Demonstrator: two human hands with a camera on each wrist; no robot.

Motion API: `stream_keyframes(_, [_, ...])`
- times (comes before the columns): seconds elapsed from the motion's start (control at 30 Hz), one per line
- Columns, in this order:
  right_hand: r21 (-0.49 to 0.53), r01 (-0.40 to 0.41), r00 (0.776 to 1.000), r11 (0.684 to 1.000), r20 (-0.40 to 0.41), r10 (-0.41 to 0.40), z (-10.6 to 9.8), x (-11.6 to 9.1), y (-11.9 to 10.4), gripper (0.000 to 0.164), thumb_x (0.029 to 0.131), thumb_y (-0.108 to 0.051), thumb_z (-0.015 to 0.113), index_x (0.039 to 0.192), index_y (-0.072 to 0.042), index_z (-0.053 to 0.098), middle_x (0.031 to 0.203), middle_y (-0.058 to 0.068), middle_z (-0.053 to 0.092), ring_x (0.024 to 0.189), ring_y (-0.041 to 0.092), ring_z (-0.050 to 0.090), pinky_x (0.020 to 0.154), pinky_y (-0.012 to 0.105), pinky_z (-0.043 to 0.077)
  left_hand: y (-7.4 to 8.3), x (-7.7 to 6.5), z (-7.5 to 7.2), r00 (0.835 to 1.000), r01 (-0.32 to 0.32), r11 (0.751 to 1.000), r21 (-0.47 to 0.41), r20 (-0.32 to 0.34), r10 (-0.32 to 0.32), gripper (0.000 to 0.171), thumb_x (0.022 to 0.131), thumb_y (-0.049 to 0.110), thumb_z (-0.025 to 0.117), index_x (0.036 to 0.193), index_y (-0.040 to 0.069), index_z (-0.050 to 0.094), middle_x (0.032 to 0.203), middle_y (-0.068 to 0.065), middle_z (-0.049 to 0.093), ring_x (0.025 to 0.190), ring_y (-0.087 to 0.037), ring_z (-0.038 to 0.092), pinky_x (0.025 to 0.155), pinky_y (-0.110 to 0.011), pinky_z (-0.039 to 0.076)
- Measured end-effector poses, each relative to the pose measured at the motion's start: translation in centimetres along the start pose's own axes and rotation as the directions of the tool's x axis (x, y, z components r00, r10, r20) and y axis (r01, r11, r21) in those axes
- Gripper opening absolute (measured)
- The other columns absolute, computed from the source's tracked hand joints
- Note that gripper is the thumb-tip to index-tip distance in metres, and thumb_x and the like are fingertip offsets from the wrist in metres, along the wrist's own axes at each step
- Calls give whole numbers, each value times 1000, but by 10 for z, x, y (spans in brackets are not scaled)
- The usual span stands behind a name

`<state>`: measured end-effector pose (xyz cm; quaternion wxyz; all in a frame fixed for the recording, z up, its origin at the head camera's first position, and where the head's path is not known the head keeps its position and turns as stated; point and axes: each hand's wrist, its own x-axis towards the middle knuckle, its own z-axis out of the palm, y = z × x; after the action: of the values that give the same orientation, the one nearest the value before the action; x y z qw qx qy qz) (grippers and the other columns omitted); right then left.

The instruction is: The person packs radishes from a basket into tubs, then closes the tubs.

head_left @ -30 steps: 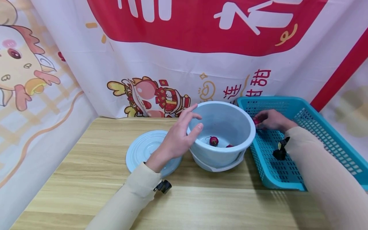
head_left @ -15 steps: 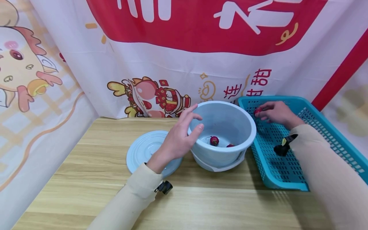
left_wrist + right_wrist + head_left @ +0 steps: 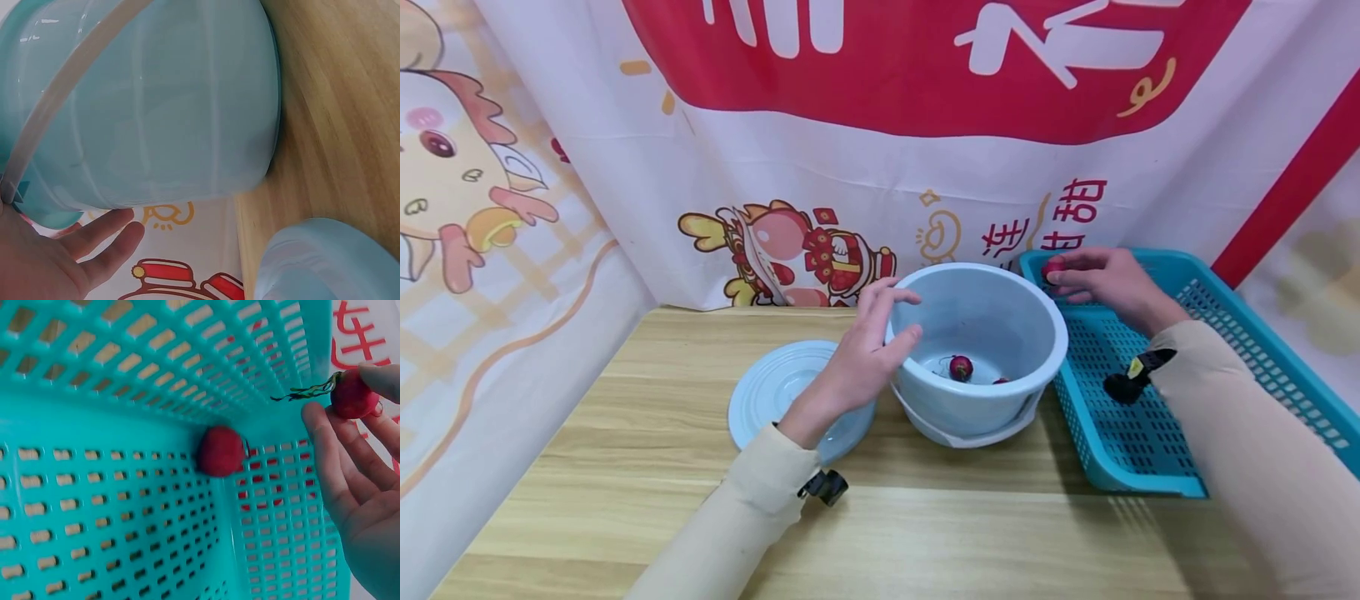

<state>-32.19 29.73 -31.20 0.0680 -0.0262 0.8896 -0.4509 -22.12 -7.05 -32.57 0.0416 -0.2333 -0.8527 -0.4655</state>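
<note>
My right hand (image 3: 1108, 283) pinches a red radish (image 3: 354, 394) between thumb and fingers, over the far left corner of the teal basket (image 3: 1084, 446). Thin green stems trail from it in the right wrist view. Lower down, another radish (image 3: 220, 452) lies in the basket's corner. My left hand (image 3: 868, 346) is at the left rim of the light blue bucket (image 3: 970, 410), its fingers loosely extended; in the left wrist view the fingertips lie right by the bucket's side. Inside the bucket sit a radish (image 3: 960, 368) and a second one (image 3: 1001, 381), mostly hidden by the front rim.
A round light blue lid (image 3: 760, 392) lies left of the bucket, partly under my left forearm. The bucket's handle (image 3: 69, 75) hangs down its outside. Behind the wooden table (image 3: 625, 467) hangs a printed cloth (image 3: 820, 117). Bucket and basket stand close side by side.
My right hand has lifted the radish up from inside the basket and moved it slightly left toward the bucket. The left hand has shifted only a little at the rim.
</note>
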Motion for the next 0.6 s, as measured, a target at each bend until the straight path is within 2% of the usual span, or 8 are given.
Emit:
stream_keyframes(0.1, [39, 10, 1000, 999, 2, -10, 3, -1, -5, 65, 101, -50, 68, 154, -15, 53, 152, 17, 59, 108, 13, 74, 94, 32, 63, -1, 1, -1, 1000, 30, 999, -15, 9, -30, 50, 104, 41, 48, 148, 17, 49, 169, -3, 21, 154, -34, 34, 123, -68, 36])
stream_keyframes(0.2, [56, 9, 1000, 998, 2, -10, 6, -2, -8, 66, 101, -48, 69, 155, -15, 52, 153, 16, 58, 101, 7, 72, 95, 32, 63, -3, 2, -2, 999, 33, 998, -46, 19, -32, 49, 106, 42, 47, 148, 17, 48, 171, -2, 23, 157, -32, 31, 124, -67, 34])
stream_keyframes(0.43, [54, 3, 1000, 999, -13, -2, 10, -7, -14, 66, 101, -47, 70, 156, -15, 51, 153, 15, 57, 103, 9, 73, 98, 36, 62, -8, 4, -4, 999, 11, 985, -171, 49, -2, 49, 111, 39, 44, 154, 17, 45, 176, 0, 27, 163, -26, 26, 130, -60, 30])
stream_keyframes(0.6, [43, -8, 1000, 999, -21, 8, 11, -9, -18, 67, 100, -48, 71, 155, -15, 52, 152, 15, 58, 105, 12, 72, 98, 36, 62, -6, 4, -3, 1000, -16, 991, -134, 1, 16, 51, 114, 44, 36, 156, 18, 47, 176, 8, 27, 165, -20, 23, 132, -56, 27])
